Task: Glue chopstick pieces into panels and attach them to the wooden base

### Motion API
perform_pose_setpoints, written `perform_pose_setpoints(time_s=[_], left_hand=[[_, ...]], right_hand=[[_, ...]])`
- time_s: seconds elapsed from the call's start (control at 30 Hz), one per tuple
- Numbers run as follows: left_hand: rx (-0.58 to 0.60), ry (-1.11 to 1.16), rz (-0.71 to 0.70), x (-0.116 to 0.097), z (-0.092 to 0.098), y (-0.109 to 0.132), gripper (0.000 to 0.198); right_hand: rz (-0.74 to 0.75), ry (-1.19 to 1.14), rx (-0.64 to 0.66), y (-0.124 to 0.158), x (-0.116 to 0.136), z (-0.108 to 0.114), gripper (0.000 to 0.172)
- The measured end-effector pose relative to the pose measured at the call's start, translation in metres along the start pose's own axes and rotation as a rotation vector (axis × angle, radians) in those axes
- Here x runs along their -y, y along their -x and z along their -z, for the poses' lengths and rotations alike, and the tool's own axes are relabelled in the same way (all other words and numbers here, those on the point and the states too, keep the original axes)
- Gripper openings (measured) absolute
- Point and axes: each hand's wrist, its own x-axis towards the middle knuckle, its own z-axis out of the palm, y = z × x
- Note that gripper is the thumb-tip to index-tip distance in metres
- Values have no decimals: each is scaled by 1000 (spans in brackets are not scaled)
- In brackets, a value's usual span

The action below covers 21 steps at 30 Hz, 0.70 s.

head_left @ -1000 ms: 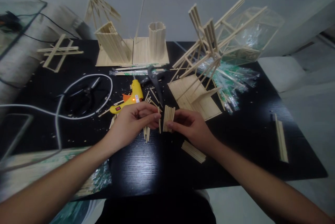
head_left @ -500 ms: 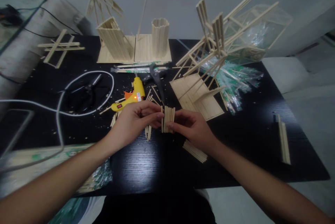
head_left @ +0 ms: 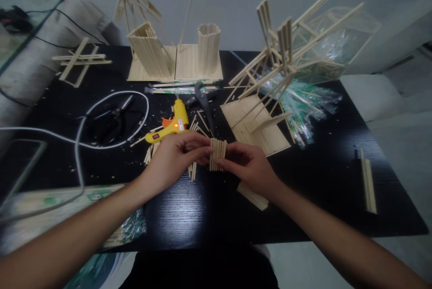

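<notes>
Between my hands is a small panel of short wooden sticks (head_left: 218,155), set side by side and held upright above the table. My left hand (head_left: 180,154) pinches the stick at the panel's left edge, thumb in front. My right hand (head_left: 251,166) grips the panel's right side, thumb across its lower front. Just beyond my left hand lies a yellow hot glue gun (head_left: 173,122), its small light glowing orange. Cut stick pieces (head_left: 192,169) are scattered beside and under my left hand. A second flat stick panel (head_left: 253,196) lies below my right hand, partly covered by it.
At the back stand stick towers (head_left: 209,50) on square wooden bases. A tall stick frame (head_left: 280,68) rises at the right on a board (head_left: 254,122). Black pliers (head_left: 118,118) lie within a white cable loop (head_left: 147,109). Wrapped sticks (head_left: 70,199) occupy the front left.
My left hand has brought a single stick against the panel's left edge, closing the narrow gap there. My right hand keeps its hold. The whole view has shifted slightly.
</notes>
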Motion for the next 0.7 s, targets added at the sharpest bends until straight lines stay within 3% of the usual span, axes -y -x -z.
perform_pose_setpoints(time_s=[0.33,0.5,0.7], left_hand=[[-34,-69,-112,4,0,2,10],[-31,-201,-236,10,3,1,6],[-1,-385,-370,13,5,3,7]], right_hand=[[92,197,-34,3,-4,1,24],[230,443,-106,4,-4,1,12],[399,548,-158,5,-2,3,12]])
